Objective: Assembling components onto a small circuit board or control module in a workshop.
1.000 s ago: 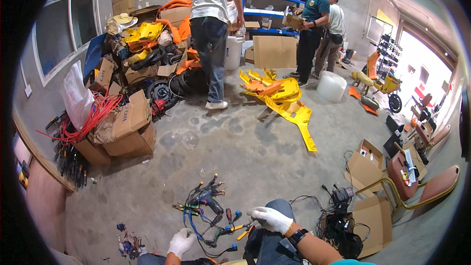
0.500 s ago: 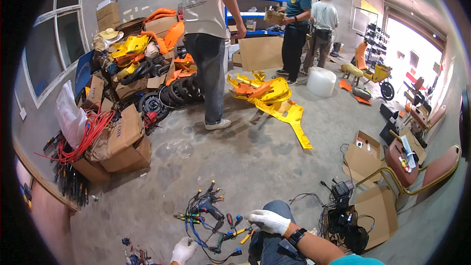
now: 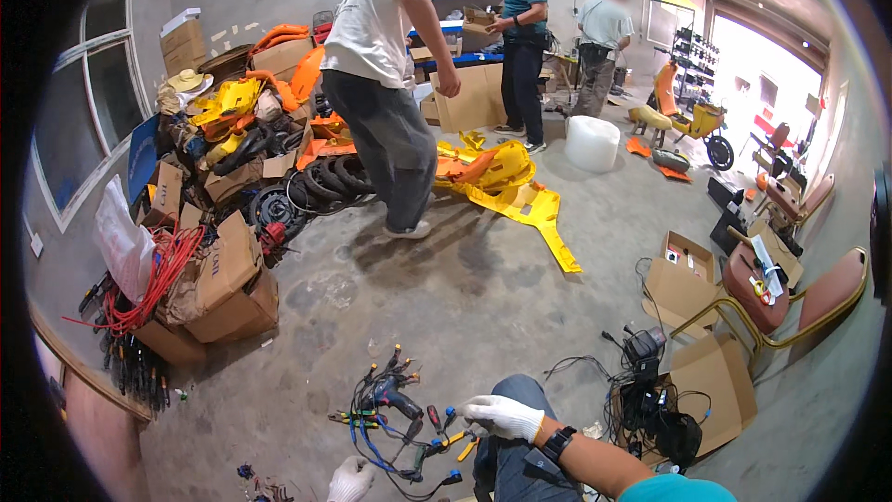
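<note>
My right hand (image 3: 503,416), in a white knit glove, rests by my bent knee (image 3: 526,392) with its fingers stretched loosely to the left and nothing visible in them. My left hand (image 3: 351,481), also gloved, is low at the bottom edge with its fingers curled; what they may hold is too small to tell. Between and beyond the hands, a dark power drill (image 3: 397,398) lies on the floor among blue and black cables (image 3: 364,437). A red-handled screwdriver (image 3: 434,418) and a yellow-handled tool (image 3: 467,449) lie close to my right hand.
Black adapters and cords (image 3: 641,400) lie on an open cardboard box (image 3: 720,390) at right, beside a chair (image 3: 827,302). Yellow plastic panels (image 3: 520,200) lie ahead. A person in a white shirt (image 3: 386,28) stands nearby. Boxes (image 3: 232,279) and red cable (image 3: 172,265) are at left.
The person in the white shirt leans over and their legs are bent. The person in teal has a carton farther left, by the shelf. My hands have barely moved; the view has shifted slightly.
</note>
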Motion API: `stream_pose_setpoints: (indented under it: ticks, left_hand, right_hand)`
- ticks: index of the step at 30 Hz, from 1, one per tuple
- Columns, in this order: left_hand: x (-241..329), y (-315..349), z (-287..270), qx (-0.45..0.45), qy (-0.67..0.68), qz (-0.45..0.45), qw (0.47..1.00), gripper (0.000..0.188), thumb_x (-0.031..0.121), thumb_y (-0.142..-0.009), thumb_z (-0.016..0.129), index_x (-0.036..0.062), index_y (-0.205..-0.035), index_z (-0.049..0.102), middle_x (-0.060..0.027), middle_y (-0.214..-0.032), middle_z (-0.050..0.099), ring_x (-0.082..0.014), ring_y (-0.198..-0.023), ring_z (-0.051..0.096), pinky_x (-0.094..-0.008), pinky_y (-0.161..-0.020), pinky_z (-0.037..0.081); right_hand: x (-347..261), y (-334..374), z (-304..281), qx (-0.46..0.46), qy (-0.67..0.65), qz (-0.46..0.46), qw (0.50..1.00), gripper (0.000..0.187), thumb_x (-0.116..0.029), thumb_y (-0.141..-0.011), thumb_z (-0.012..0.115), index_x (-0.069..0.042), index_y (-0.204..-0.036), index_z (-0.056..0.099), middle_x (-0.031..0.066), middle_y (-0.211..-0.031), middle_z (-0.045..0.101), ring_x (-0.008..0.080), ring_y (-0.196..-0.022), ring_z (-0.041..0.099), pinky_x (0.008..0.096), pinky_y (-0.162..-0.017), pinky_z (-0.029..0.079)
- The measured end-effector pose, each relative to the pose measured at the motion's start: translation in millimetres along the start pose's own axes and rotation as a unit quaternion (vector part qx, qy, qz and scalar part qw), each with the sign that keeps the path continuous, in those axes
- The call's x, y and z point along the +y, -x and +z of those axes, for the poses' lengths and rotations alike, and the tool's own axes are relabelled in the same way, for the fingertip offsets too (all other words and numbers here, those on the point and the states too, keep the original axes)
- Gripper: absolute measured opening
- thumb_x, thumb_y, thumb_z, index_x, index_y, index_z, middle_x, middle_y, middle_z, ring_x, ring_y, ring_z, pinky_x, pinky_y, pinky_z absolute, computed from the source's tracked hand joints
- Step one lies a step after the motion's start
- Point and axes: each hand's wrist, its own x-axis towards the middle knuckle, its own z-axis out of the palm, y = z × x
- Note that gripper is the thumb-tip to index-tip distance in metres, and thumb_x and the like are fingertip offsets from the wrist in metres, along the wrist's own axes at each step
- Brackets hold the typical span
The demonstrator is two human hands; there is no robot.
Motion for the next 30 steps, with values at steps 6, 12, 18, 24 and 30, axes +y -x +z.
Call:
stream_pose_setpoints:
  ticks: [6,12,18,24,30]
  left_hand:
    - [34,11,-13,-0.026,0.027,-0.092,0.995,0.037,0.021,-0.094,0.066,-0.0064,-0.118,0.063,-0.0139,-0.094,0.072,-0.0197,-0.075,0.071,-0.033,-0.067,0.06]
    - [37,11,-12,-0.037,-0.007,-0.101,0.994,0.037,0.021,-0.095,0.065,-0.0075,-0.119,0.062,-0.014,-0.094,0.072,-0.0193,-0.078,0.071,-0.0328,-0.068,0.059]
    - [53,12,-15,-0.034,0.004,-0.1,0.994,0.038,0.022,-0.094,0.065,-0.0076,-0.118,0.063,-0.0153,-0.096,0.072,-0.0199,-0.081,0.072,-0.0324,-0.07,0.059]
    - [35,20,-18,0.005,-0.065,-0.084,0.994,0.047,0.04,-0.09,0.061,0.0028,-0.117,0.07,-0.0225,-0.112,0.074,-0.0364,-0.106,0.072,-0.0431,-0.094,0.054]
    - [92,30,-24,-0.032,-0.124,-0.099,0.987,0.052,0.044,-0.09,0.06,0.004,-0.122,0.068,-0.0261,-0.12,0.07,-0.0422,-0.116,0.065,-0.0465,-0.1,0.05]
  right_hand:
    - [-8,6,6,-0.011,0.026,-0.009,1.0,0.039,-0.034,-0.104,0.062,-0.004,-0.129,0.061,0.0034,-0.103,0.066,0.0096,-0.074,0.057,0.0255,-0.062,0.047]
    - [4,0,-5,-0.008,0.015,-0.006,1.0,0.04,-0.035,-0.103,0.063,-0.004,-0.128,0.061,0.0027,-0.101,0.065,0.0098,-0.074,0.057,0.0251,-0.064,0.048]
    - [-10,6,0,-0.011,0.005,-0.003,1.0,0.042,-0.034,-0.103,0.065,-0.003,-0.131,0.059,0.003,-0.1,0.065,0.0097,-0.081,0.059,0.0266,-0.069,0.051]
    - [-25,16,26,-0.009,0.011,0.028,1.0,0.044,-0.034,-0.101,0.068,-0.002,-0.13,0.06,0.0016,-0.098,0.064,0.0091,-0.077,0.059,0.0261,-0.069,0.052]
    - [-25,22,22,0.033,-0.017,0.027,0.999,0.041,-0.027,-0.1,0.068,0.001,-0.129,0.062,0.0048,-0.098,0.063,0.0118,-0.075,0.056,0.0262,-0.067,0.049]
